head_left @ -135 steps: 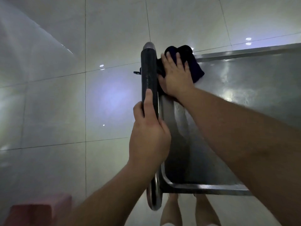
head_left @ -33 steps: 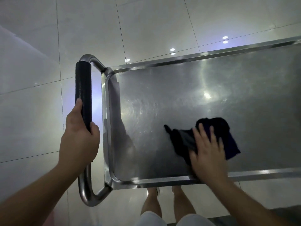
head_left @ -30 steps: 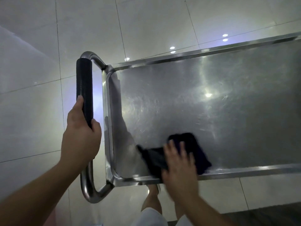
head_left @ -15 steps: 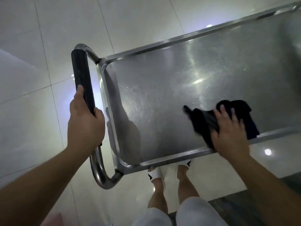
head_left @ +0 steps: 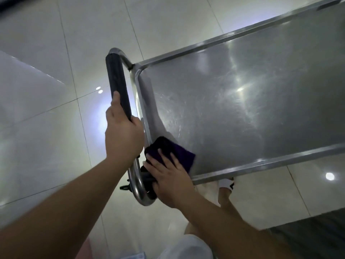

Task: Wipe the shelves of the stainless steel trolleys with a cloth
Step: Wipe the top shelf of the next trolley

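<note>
The stainless steel trolley's top shelf (head_left: 242, 113) fills the right of the view, scratched and shiny, with a raised rim. Its push handle (head_left: 117, 86) has a black grip and a bare steel bend below. My left hand (head_left: 123, 135) grips the lower part of the black grip, thumb along the bar. A dark purple cloth (head_left: 168, 152) lies in the shelf's near left corner, spilling over the rim toward the handle bend. My right hand (head_left: 169, 180) presses flat on the cloth with fingers spread and straight.
Glossy pale floor tiles (head_left: 56, 90) surround the trolley and reflect ceiling lights. My legs and a white sandal (head_left: 226, 184) show below the shelf's near rim. A darker floor strip (head_left: 308, 232) lies at the bottom right.
My right hand has swept the cloth left along the near edge, from the shelf's middle into the corner by the handle. My left hand keeps its grip on the handle.
</note>
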A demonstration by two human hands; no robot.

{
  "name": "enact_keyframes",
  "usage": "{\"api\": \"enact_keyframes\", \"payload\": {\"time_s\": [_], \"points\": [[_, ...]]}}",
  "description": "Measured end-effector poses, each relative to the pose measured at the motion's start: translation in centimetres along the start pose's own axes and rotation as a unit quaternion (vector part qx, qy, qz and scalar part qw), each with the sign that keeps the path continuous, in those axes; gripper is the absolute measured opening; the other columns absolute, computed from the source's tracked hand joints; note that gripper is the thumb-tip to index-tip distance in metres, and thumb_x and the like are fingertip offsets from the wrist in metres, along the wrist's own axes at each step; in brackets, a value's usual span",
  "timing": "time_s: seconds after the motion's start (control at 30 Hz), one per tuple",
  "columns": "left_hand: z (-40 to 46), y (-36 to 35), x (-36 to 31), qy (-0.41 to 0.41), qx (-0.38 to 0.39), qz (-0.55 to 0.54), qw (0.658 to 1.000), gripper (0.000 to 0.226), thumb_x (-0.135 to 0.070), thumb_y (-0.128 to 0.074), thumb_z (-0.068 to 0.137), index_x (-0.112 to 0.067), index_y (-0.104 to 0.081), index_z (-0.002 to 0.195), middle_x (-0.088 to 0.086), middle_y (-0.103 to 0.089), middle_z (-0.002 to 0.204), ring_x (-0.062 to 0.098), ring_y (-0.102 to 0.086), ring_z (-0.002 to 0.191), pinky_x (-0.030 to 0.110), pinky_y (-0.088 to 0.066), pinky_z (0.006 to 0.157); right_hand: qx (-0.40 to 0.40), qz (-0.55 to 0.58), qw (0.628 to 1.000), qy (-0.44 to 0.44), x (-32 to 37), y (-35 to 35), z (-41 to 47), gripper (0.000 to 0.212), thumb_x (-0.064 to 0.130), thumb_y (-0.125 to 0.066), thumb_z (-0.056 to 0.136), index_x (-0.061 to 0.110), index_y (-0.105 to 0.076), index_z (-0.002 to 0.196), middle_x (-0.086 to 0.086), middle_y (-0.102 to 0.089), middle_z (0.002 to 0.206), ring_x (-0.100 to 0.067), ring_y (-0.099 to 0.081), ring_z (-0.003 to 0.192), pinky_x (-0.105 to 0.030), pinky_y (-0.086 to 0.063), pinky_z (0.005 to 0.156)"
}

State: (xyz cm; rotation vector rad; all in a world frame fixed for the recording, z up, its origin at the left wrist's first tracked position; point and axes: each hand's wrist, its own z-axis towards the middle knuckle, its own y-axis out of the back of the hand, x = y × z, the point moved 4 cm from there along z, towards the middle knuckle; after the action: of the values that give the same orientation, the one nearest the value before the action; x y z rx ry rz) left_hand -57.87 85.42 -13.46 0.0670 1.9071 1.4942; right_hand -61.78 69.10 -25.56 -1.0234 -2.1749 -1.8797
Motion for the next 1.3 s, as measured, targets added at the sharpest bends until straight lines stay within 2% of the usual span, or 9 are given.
{"api": "enact_keyframes", "payload": {"time_s": [0.2,0.3,0.43,0.53,0.67,0.83,1.03,1.17,1.3], "points": [[0.1,-0.3,0.4,-0.011,0.006,0.001,1.0,0.073,-0.025,-0.051,0.106,-0.035,-0.009,0.165,0.003,-0.042,0.152,0.016,-0.057,0.097,0.036,-0.054,0.083,-0.023,-0.062,0.997,0.033,-6.7,3.0,-0.8,0.077,0.035,-0.06,0.085,0.033,-0.035,0.157,0.01,-0.028,0.166,-0.024,-0.017,0.155,-0.046,-0.004,0.125],[0.4,-0.5,0.7,-0.013,-0.002,0.005,1.0,0.074,-0.026,-0.055,0.106,-0.035,-0.011,0.165,0.002,-0.041,0.156,0.011,-0.051,0.103,0.029,-0.047,0.088,-0.111,-0.056,0.981,-0.147,-16.8,8.1,-1.5,0.081,0.023,-0.068,0.08,0.024,-0.04,0.155,-0.001,-0.029,0.166,-0.035,-0.022,0.153,-0.057,-0.016,0.12],[0.3,-0.6,0.9,-0.014,-0.003,0.001,1.0,0.073,-0.027,-0.055,0.106,-0.036,-0.012,0.164,0.001,-0.041,0.157,0.01,-0.05,0.104,0.027,-0.045,0.088,-0.189,0.017,0.871,-0.453,-29.6,15.0,-3.8,0.068,0.026,-0.049,0.097,0.019,-0.025,0.16,-0.002,-0.011,0.17,-0.038,-0.008,0.155,-0.062,-0.009,0.123],[0.5,-0.7,1.1,-0.011,-0.008,0.002,1.0,0.073,-0.026,-0.056,0.105,-0.036,-0.013,0.164,0.001,-0.041,0.157,0.01,-0.049,0.104,0.026,-0.044,0.087,-0.204,0.038,0.82,-0.534,-30.9,16.2,-3.0,0.063,0.037,-0.037,0.102,0.024,-0.02,0.162,0.003,-0.005,0.171,-0.033,-0.001,0.156,-0.059,-0.006,0.124],[0.4,-0.5,1.0,-0.012,-0.006,-0.007,1.0,0.073,-0.025,-0.056,0.105,-0.036,-0.013,0.164,0.0,-0.041,0.157,0.011,-0.052,0.104,0.028,-0.05,0.088,-0.189,0.02,0.882,-0.43,-23.5,13.4,1.2,0.064,0.036,-0.047,0.098,0.023,-0.031,0.159,0.0,-0.014,0.17,-0.036,-0.009,0.155,-0.057,-0.011,0.123],[0.2,0.0,0.6,-0.012,-0.001,-0.009,1.0,0.072,-0.025,-0.051,0.106,-0.035,-0.011,0.165,0.001,-0.039,0.157,0.019,-0.061,0.103,0.035,-0.055,0.084,-0.054,-0.036,0.993,-0.103,-5.5,4.9,7.4,0.074,0.041,-0.053,0.091,0.03,-0.027,0.16,0.003,-0.02,0.169,-0.034,-0.01,0.156,-0.055,-0.008,0.123],[0.1,0.1,0.5,-0.006,0.005,0.001,1.0,0.073,-0.025,-0.051,0.107,-0.036,-0.009,0.165,-0.001,-0.035,0.161,0.019,-0.062,0.114,0.031,-0.053,0.093,0.061,-0.091,0.988,0.111,-2.3,3.7,10.2,0.07,0.042,-0.022,0.094,0.032,-0.004,0.161,0.009,-0.01,0.17,-0.026,0.005,0.157,-0.051,0.002,0.125],[0.2,0.1,0.6,0.008,0.02,-0.007,1.0,0.072,-0.027,-0.053,0.107,-0.041,-0.01,0.163,-0.006,-0.037,0.158,0.022,-0.067,0.107,0.045,-0.064,0.089,-0.055,-0.067,0.995,-0.051,-14.5,11.5,12.6,0.072,0.029,-0.055,0.09,0.027,-0.032,0.158,0.002,-0.022,0.168,-0.031,-0.014,0.155,-0.051,-0.011,0.123],[0.3,-0.1,0.6,0.021,0.025,-0.007,0.999,0.073,-0.029,-0.056,0.106,-0.044,-0.011,0.161,-0.008,-0.039,0.157,0.028,-0.067,0.113,0.049,-0.064,0.09,-0.133,-0.053,0.949,-0.281,-30.8,20.4,11.8,0.065,0.027,-0.052,0.095,0.02,-0.031,0.157,-0.005,-0.017,0.169,-0.04,-0.013,0.153,-0.06,-0.016,0.121]]}}
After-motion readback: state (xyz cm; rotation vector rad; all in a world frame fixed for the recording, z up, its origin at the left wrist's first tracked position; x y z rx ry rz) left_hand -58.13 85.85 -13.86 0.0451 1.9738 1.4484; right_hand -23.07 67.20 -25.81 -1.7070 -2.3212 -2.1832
